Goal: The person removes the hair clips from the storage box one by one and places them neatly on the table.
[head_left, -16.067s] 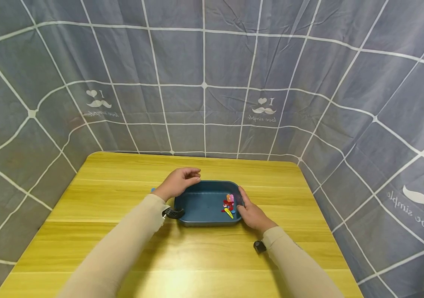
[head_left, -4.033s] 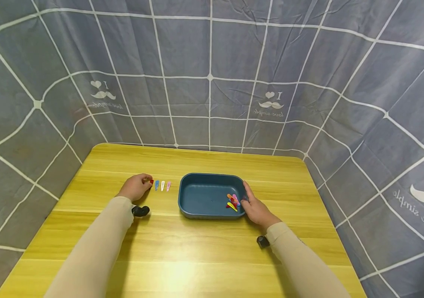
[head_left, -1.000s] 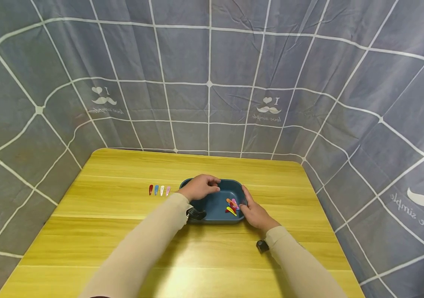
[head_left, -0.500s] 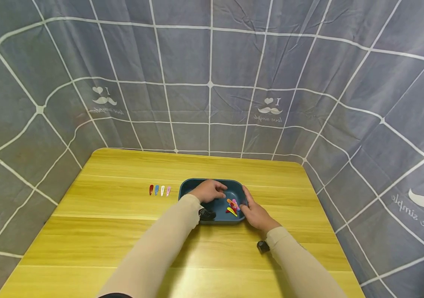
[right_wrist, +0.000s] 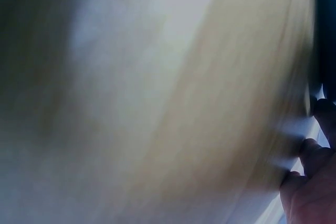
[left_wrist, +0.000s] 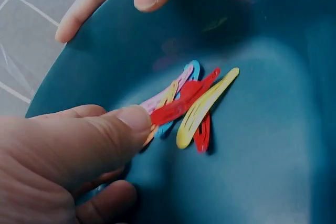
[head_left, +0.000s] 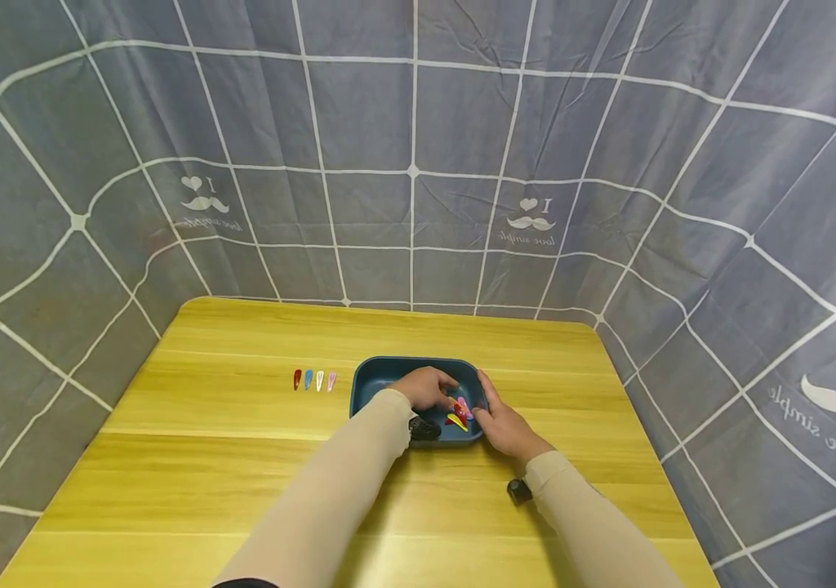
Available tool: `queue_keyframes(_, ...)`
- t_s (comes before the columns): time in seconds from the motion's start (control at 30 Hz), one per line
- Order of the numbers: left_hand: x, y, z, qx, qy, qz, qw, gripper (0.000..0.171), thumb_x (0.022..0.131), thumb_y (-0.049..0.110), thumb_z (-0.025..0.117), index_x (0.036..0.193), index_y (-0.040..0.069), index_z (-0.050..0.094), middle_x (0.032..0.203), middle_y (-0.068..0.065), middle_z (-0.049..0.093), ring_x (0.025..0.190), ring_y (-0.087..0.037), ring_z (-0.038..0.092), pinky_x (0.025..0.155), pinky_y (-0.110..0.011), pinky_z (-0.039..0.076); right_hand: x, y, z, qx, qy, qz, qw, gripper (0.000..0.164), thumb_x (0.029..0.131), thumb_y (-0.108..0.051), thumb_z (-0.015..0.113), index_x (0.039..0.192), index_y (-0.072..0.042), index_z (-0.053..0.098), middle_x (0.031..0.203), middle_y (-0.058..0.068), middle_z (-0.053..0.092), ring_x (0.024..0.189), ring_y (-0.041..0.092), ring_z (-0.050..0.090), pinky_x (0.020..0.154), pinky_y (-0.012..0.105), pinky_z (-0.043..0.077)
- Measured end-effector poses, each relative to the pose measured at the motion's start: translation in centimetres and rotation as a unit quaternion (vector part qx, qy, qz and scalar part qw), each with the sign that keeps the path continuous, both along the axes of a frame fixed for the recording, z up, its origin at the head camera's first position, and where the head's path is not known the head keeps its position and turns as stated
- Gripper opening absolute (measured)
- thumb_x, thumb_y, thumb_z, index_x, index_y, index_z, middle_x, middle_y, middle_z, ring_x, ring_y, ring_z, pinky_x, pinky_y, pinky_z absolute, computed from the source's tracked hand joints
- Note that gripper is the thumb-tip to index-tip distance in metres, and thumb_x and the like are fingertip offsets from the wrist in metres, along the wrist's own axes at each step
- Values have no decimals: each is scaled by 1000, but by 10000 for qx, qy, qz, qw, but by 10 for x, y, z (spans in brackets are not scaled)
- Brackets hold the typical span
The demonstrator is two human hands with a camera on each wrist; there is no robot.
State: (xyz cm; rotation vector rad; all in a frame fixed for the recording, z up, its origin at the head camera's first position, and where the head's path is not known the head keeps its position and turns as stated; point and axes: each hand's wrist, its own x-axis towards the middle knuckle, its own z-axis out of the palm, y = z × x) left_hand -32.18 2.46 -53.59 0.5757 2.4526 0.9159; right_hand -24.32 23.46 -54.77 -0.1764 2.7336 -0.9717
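A dark blue rectangular plastic basin (head_left: 377, 380) holds a small heap of snap hair clips near its right end. My left hand (head_left: 425, 388) reaches down into it. In the left wrist view its thumb and fingers pinch the near end of a red hair clip (left_wrist: 177, 108) atop the heap. Around that lie a yellow clip (left_wrist: 206, 108), another red clip (left_wrist: 202, 136), and pink, orange and blue ones. At the basin's right end my right hand (head_left: 504, 425) grips the wall, thumb inside and fingers outside.
Left of the basin, a red clip (head_left: 297, 379), a blue clip (head_left: 309, 379), a white clip (head_left: 319, 380) and a pink clip (head_left: 331, 381) lie in a row on the wooden table (head_left: 242, 457). A grey checked curtain (head_left: 359, 114) surrounds the table's back and sides.
The red clip joined the row after my left hand set it down. That hand then came back rightward, into the basin and down to the heap. My right hand keeps its grip.
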Motion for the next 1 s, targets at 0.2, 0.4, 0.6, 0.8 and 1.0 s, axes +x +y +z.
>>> queue_keyframes(0.2, 3, 14, -2, -328, -23, -162, 9993, 55, 89, 15, 84, 141, 19, 69, 118, -1, 76, 99, -14, 67, 97, -37, 57, 0, 2, -2, 17, 8, -29, 10000, 73, 110, -36, 42, 171, -31, 3, 157, 27, 49, 135, 51, 57, 115, 67, 41)
queue_keyframes(0.4, 7, 18, 0, -586, 40, -183, 9981, 50, 87, 9, 84, 134, 21, 74, 123, 1, 75, 90, -13, 62, 92, -34, 56, -1, 2, -4, 4, 18, -38, 10000, 73, 110, -36, 43, 171, -31, 3, 158, 25, 50, 135, 50, 58, 115, 66, 43)
queue_keyframes(0.6, 7, 18, 0, -584, 94, -166, 9981, 40, 89, 6, 82, 125, 22, 78, 124, 1, 76, 101, -13, 65, 99, -35, 56, -2, 2, -4, -73, 42, 31, 10000, 72, 110, -34, 41, 171, -32, 2, 158, 24, 51, 125, 45, 66, 108, 63, 49)
queue_keyframes(0.8, 5, 19, -3, -626, 223, -186, 9976, 31, 91, 6, 79, 118, 22, 81, 120, 2, 78, 108, -14, 67, 101, -35, 56, -1, 3, -4, -72, 91, 69, 9999, 72, 111, -33, 42, 171, -31, 2, 156, 24, 52, 119, 42, 69, 103, 61, 51)
queue_keyframes(1.0, 4, 19, -6, -542, 237, -143, 9981, 28, 91, 3, 78, 114, 19, 83, 112, 3, 80, 100, -12, 67, 93, -32, 58, -1, 3, -4, -85, 22, 27, 10000, 73, 110, -35, 42, 171, -33, 2, 160, 23, 48, 132, 47, 61, 112, 64, 46)
